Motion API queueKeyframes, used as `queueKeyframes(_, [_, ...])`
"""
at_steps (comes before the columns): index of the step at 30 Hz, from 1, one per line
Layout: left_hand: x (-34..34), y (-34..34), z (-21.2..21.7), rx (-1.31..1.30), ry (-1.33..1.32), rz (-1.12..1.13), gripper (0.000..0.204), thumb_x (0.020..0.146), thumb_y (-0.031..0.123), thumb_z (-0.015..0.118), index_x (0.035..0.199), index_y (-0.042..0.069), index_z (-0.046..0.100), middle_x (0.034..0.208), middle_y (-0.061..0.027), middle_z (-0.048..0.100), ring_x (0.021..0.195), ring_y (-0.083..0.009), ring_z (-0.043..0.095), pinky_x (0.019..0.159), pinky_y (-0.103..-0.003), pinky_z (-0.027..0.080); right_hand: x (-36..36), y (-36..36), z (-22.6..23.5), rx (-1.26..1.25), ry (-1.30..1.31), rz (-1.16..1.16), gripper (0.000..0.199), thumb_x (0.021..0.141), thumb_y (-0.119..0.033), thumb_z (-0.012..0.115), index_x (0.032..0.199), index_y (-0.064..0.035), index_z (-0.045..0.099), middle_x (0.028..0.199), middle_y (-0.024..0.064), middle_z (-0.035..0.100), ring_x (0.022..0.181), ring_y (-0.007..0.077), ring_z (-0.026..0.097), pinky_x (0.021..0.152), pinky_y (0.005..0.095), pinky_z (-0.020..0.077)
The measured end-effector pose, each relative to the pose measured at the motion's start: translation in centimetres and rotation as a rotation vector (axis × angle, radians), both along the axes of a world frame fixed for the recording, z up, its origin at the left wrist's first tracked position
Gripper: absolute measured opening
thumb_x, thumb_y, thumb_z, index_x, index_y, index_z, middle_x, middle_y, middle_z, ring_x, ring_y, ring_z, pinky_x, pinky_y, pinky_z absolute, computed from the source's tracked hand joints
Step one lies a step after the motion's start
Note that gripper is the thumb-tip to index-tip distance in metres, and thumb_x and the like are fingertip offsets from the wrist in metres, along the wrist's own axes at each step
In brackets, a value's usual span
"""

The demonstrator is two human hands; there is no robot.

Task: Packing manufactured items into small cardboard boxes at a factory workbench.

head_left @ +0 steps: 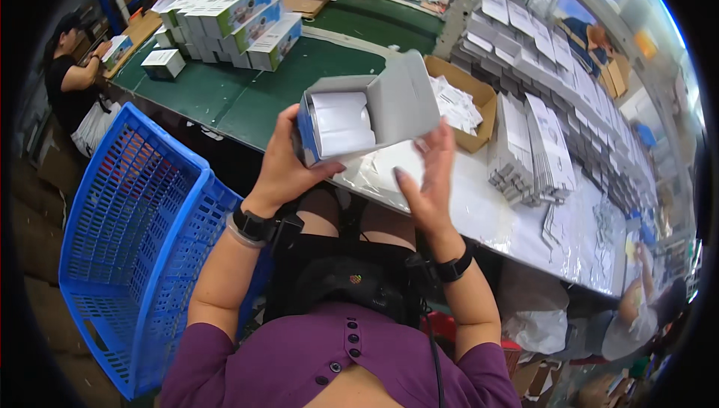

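My left hand [281, 168] is wrapped round the near left side of a small carton [308, 138], held up over the table edge. Its grey inside shows, and the lid flap [408, 101] stands raised on the right. White packing or a white item [341, 123] fills the carton; I cannot tell which. My right hand [431, 183] is just below the flap with thumb and fingers apart, holding nothing; whether a fingertip touches the flap is unclear.
Closed cartons [225, 22] are stacked at the back left. A blue plastic basket [142, 236] stands left of me. An open brown box [479, 108] holds folded white papers. Flat white cartons [532, 146] line the table's right. Co-workers sit at far left [75, 71] and lower right [636, 318].
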State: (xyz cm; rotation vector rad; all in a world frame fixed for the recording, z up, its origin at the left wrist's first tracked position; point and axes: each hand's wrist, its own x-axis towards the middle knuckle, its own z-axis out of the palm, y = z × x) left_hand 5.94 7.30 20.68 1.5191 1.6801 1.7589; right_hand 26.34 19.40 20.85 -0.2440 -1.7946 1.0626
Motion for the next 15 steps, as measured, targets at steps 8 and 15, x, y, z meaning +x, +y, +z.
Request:
queueKeyframes(8, [0.5, 1.5, -0.8, 0.108, 0.647, 0.261, 0.067, 0.063, 0.005, 0.079, 0.123, 0.008, 0.048, 0.116, -0.0141, 0.057, 0.105, -0.037, 0.055, 0.097, -0.044, 0.043, 4.6, -0.8, 5.8, 0.742, -0.199, -0.163, 0.055, 0.081, -0.009, 0.07, 0.129, -0.0029, 0.045, 0.101, 0.0145, 0.066, 0.085, 0.0257, 0.064, 0.077, 0.035, 0.0511])
queueKeyframes(15, [1.7, 1.6, -1.5, -0.017, 0.831, 0.245, 0.068, 0.064, 0.007, 0.077, 0.126, 0.009, 0.049, 0.12, -0.0132, 0.056, 0.113, -0.0369, 0.052, 0.105, -0.049, 0.035, 1.8, 0.9, 1.5, 0.19, -0.579, -0.206, 0.038, 0.085, -0.018, 0.072, 0.115, -0.0023, 0.055, 0.083, 0.0103, 0.067, 0.067, 0.0204, 0.064, 0.062, 0.0305, 0.0498])
